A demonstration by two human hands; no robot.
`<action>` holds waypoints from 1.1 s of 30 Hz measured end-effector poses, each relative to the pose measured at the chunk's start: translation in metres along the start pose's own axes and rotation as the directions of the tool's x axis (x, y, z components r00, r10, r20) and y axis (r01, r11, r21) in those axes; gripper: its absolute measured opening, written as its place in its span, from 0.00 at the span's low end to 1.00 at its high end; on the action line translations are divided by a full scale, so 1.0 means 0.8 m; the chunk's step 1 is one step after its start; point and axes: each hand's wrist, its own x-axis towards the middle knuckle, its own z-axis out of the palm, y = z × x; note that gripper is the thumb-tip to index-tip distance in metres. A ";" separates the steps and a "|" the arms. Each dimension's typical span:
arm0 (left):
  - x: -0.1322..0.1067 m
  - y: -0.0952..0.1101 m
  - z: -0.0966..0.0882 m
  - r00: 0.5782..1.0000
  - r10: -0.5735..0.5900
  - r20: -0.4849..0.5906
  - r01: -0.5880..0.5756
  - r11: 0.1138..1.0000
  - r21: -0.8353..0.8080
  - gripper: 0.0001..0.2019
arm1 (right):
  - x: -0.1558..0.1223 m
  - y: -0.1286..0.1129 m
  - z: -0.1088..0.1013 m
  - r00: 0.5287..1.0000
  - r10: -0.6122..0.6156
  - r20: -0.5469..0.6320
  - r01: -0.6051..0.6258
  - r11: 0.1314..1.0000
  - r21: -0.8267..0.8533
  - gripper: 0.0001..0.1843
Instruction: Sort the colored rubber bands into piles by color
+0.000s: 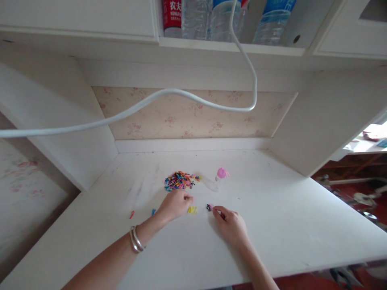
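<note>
A heap of small multicoloured rubber bands (178,180) lies on the white desk. Just in front of it is my left hand (177,203), its fingers pinched together; whatever is between them is too small to name. Close below those fingertips lies a little group of yellow rubber bands (192,210). Blue rubber bands (153,211) show partly behind my left wrist, and a red one (132,214) sits farther left. My right hand (231,223) is closed in a pinch on a pink rubber band (211,207), beside some black rubber bands (208,208).
A clear container with a pink top (222,173) stands behind my right hand. A white cable (181,92) hangs across the view in front of the shelf. Water bottles (196,20) stand in the cabinet above. White side panels (329,108) flank the desk (290,217).
</note>
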 end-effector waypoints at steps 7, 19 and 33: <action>0.009 0.037 0.030 0.999 0.035 0.017 -0.035 0.999 0.030 0.14 | 0.000 0.000 -0.003 1.000 0.018 -0.015 -0.018 1.000 0.006 0.20; -0.032 -0.023 -0.045 0.993 -0.039 -0.115 0.039 0.999 -0.006 0.18 | 0.002 -0.005 -0.002 1.000 -0.007 0.017 0.010 0.988 -0.152 0.20; -0.202 -0.121 -0.069 0.919 -0.363 -0.152 0.320 0.914 -0.250 0.17 | -0.010 0.007 -0.007 0.973 0.165 -0.159 -0.153 0.984 0.088 0.26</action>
